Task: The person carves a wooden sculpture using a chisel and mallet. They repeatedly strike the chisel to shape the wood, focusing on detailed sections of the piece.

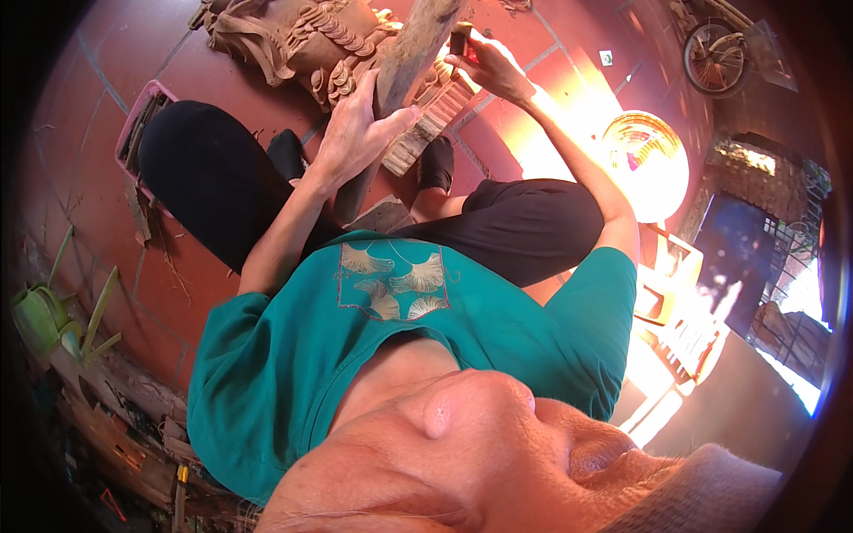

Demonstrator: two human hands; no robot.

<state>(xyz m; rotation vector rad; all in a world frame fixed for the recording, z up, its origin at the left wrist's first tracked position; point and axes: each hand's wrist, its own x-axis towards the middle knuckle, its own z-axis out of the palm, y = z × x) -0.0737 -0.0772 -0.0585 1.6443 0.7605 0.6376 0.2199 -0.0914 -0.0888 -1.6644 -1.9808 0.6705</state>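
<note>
A thick, greyish-brown wooden post slants up between my legs, its far end passing out of the top of the view. My left hand is wrapped round it, thumb across the near face. My right hand pinches a small dark block with a bit of red on it, just right of the post; its exact kind is unclear. Behind the post sits a ridged, light brown wooden piece. Beyond my left hand lies a large carved wooden piece with curled, scale-like relief.
Red floor tiles surround me, with wood scraps here and there. A pink container with wood strips stands beside my left knee. A green watering can is far left. At the right are a sunlit round basket and a bicycle wheel.
</note>
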